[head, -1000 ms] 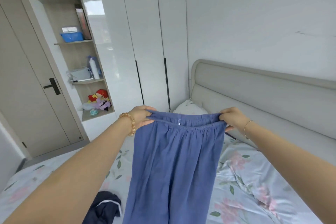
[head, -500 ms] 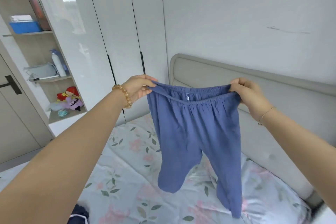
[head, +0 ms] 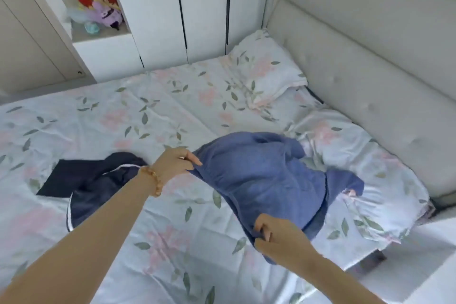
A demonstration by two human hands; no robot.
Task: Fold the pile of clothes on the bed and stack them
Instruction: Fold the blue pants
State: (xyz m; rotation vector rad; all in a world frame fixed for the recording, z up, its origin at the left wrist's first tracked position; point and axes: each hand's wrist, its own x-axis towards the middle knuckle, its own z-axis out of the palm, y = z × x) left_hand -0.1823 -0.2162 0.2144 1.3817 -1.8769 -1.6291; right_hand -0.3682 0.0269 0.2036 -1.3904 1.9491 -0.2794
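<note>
Blue trousers (head: 266, 175) pinched by left hand (head: 175, 163) and right hand (head: 278, 237) over floral bed (head: 148, 116); white wardrobe (head: 158, 7) behind.

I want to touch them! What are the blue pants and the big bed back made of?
The pants look like soft, thin woven cloth, maybe cotton: matte, and they bunch and droop between the left hand and right hand. The headboard looks padded, covered in pale smooth leather or fake leather: it has puffy panels, a faint sheen and button dimples. Which kind, I cannot tell.
</note>
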